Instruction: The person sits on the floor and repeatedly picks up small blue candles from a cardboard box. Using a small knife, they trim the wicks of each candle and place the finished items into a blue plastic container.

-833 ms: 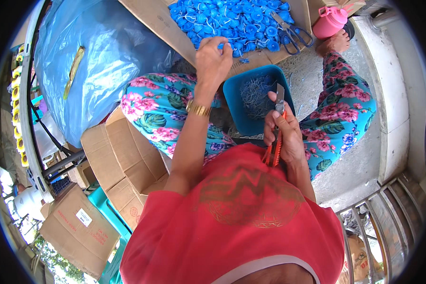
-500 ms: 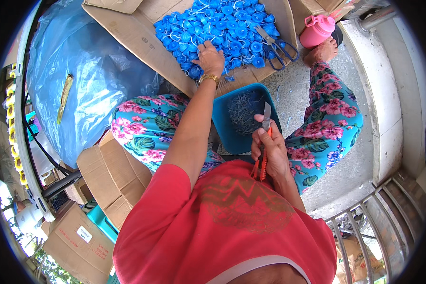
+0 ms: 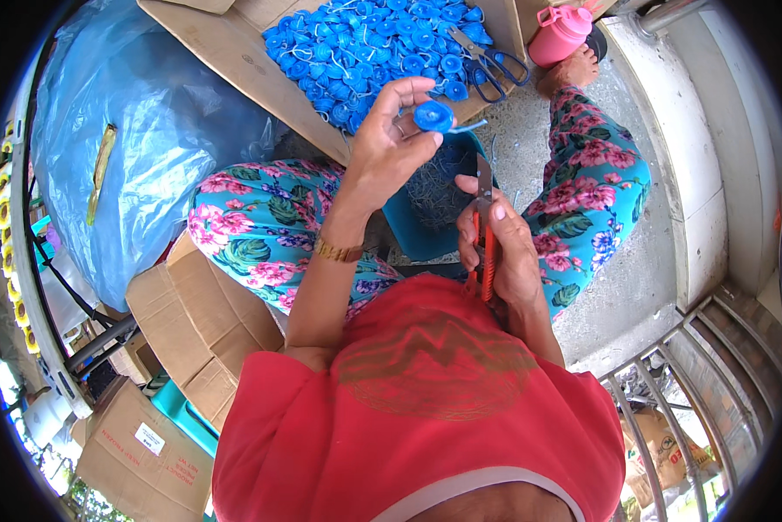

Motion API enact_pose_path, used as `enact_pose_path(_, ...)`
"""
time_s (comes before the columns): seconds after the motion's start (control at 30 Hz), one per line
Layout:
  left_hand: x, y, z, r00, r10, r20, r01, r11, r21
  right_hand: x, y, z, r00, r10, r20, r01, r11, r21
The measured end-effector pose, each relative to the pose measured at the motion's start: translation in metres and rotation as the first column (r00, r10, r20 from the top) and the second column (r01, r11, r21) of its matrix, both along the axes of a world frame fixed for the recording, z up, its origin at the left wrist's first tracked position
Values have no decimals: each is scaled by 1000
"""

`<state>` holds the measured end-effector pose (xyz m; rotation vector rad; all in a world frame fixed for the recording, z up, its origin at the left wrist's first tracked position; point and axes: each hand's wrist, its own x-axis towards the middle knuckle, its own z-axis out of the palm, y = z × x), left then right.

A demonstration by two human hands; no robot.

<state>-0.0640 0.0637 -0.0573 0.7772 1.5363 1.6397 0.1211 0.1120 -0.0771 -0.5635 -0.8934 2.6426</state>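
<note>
Pinches a small round blue piece point(image 3: 433, 117), hollow like a cup, between the thumb and fingers of the left hand point(image 3: 389, 157). Has it raised in front of an open cardboard box point(image 3: 208, 39), with a light blue string point(image 3: 471, 127) sticking out to the right. Grips a pair of orange-handled cutters point(image 3: 487, 257) in the right hand point(image 3: 508, 239), fingers curled round the handles and blades pointing away from the body, by the right side of a teal basin point(image 3: 421, 246). Seems to have the blades together, though too small in view to be sure. Wears a gold-coloured watch point(image 3: 339, 250) on the left wrist.

Contains, in the basin, a tangle of string scraps point(image 3: 439, 187); in the box, a heap of blue pieces point(image 3: 365, 52) like the pinched one. Has scissors point(image 3: 500, 74) with dark blue handles at the heap's right edge, a pink bottle point(image 3: 559, 35) just beside the bare right foot point(image 3: 572, 71), and a large blue plastic bag point(image 3: 173, 130) to the left.
</note>
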Motion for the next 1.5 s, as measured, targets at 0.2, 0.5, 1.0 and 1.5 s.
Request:
enact_pose_path(0.2, 21, -26, 31, 972, -208, 106, 195, 973, 120, 12, 0, 28, 991, -127, 40, 106, 933, 343)
enact_pose_path(0.5, 51, -32, 52, 902, -207, 380, 195, 978, 68, 18, -1, 50, 983, -143, 113, -1, 618, 786)
enact_pose_path(1.0, 70, -31, 58, 974, -131, 186, 81, 964, 255, 21, -1, 57, 976, -213, 40, 67, 472, 879)
enact_pose_path(1.5, 64, -37, 67, 906, -56, -420, 96, 993, 74, 19, -5, 52, 969, -244, -33, 144, 455, 879)
